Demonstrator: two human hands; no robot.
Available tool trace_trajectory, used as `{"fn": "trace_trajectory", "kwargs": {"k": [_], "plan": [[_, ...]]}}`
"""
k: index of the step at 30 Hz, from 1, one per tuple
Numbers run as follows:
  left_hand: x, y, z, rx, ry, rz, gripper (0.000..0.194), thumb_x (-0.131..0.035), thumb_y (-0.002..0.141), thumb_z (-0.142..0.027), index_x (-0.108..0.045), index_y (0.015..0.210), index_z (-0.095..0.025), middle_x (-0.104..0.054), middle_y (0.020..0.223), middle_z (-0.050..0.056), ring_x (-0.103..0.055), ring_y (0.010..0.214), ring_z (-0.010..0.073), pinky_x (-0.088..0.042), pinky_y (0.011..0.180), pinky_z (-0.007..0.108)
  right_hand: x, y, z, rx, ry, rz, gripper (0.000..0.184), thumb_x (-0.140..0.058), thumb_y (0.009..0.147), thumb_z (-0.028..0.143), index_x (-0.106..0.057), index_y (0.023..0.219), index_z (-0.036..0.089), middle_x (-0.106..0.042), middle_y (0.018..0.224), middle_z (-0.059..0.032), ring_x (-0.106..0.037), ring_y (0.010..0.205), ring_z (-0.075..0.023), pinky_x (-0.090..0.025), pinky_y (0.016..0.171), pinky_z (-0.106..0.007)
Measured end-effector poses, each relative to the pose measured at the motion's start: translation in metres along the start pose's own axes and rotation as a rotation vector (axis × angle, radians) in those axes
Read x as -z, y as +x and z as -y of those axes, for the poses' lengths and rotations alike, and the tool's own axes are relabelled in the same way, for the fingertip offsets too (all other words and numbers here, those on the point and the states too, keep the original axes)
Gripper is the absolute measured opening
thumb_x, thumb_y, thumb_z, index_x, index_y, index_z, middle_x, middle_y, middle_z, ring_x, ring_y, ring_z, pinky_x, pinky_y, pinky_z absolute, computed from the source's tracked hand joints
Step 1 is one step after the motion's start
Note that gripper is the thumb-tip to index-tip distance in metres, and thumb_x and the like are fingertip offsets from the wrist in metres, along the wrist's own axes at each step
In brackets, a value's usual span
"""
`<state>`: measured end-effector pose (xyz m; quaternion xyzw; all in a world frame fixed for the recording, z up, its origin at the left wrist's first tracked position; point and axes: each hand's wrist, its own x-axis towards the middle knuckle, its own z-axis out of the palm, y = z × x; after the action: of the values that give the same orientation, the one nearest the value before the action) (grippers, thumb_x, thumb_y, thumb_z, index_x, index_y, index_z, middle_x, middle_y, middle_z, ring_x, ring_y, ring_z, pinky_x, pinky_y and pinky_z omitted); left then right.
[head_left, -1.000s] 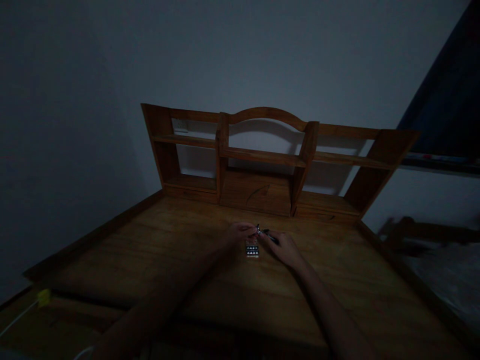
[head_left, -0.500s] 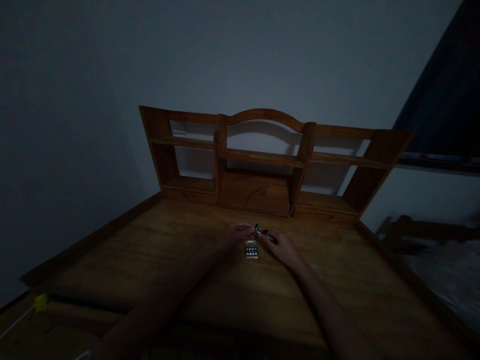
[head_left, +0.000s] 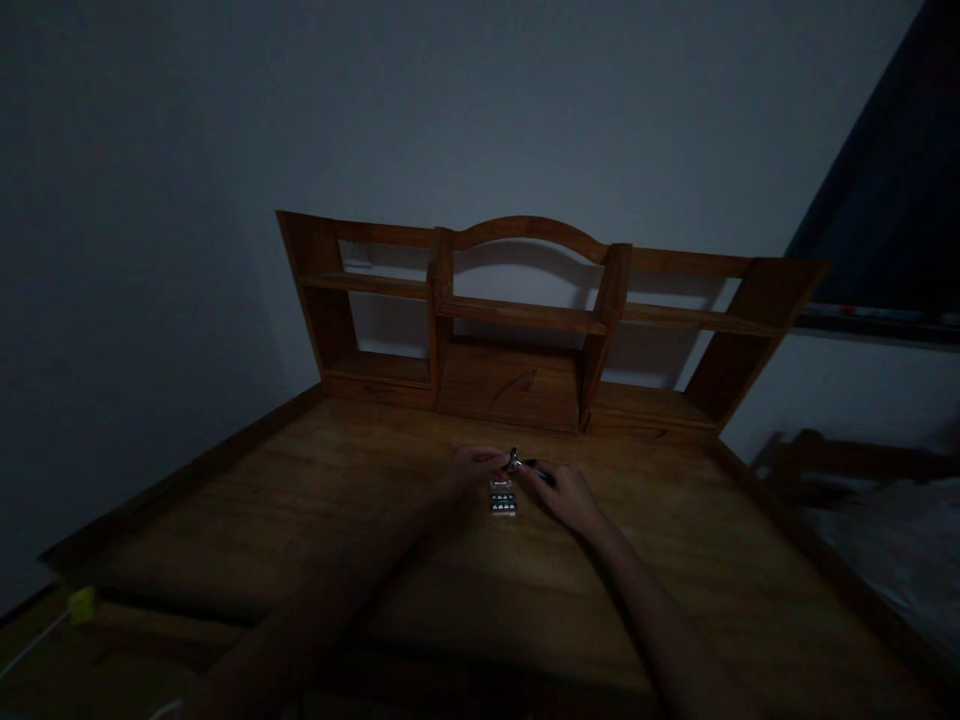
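In the dim light, my left hand (head_left: 475, 468) is closed, its fingertips pinching at a small shiny metal piece (head_left: 513, 461). My right hand (head_left: 564, 492) wraps round a slim dark-handled tool (head_left: 541, 473), whose silvery end points left and meets the metal piece between the hands. The tool's exact kind is too small and dark to make out. Just below the fingertips, a small dark block with two rows of shiny contacts and clear edges (head_left: 503, 503) lies on the wooden desk (head_left: 450, 610).
Behind my hands stands a wooden shelf unit (head_left: 517, 316) along the back of the desk, against a pale wall (head_left: 480, 110). A yellow object with a white cable (head_left: 82, 604) is at the lower left. Pale cloth (head_left: 892, 550) lies beyond the desk's right edge.
The shiny metal piece and the tool's end have shifted slightly between my fingers. Both hands stay in nearly the same place, and the block has not moved.
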<state>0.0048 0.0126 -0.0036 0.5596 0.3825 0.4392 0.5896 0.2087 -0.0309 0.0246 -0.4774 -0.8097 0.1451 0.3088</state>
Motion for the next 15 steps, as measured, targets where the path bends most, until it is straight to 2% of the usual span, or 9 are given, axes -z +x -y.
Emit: {"fn": "trace_trajectory", "kwargs": {"k": [9,15], "plan": [[-0.0008,-0.0027,-0.0018,-0.081,0.08,0.033,0.047,-0.07,0.069,-0.055,-0.073,0.088,-0.012,-0.072,0.081,0.011,-0.064,0.068,0.0176,-0.049,0.068,0.029,0.0001,-0.0005,-0.0023,0.005,-0.018,0.002,0.051,-0.036,0.093,0.055,-0.072,0.094,0.019,-0.073,0.079,-0.0049,-0.066,0.072,-0.0205,-0.043,0.064,-0.025],[-0.0022,-0.003,-0.0028,-0.067,0.076,0.051,0.049,-0.07,0.067,-0.057,-0.072,0.087,-0.013,-0.072,0.084,0.01,-0.063,0.068,0.0171,-0.049,0.068,0.029,0.0012,-0.0006,0.0003,-0.023,-0.042,-0.018,0.048,-0.039,0.092,0.054,-0.073,0.092,0.021,-0.073,0.077,-0.0062,-0.068,0.074,-0.0232,-0.044,0.063,-0.026]]}}
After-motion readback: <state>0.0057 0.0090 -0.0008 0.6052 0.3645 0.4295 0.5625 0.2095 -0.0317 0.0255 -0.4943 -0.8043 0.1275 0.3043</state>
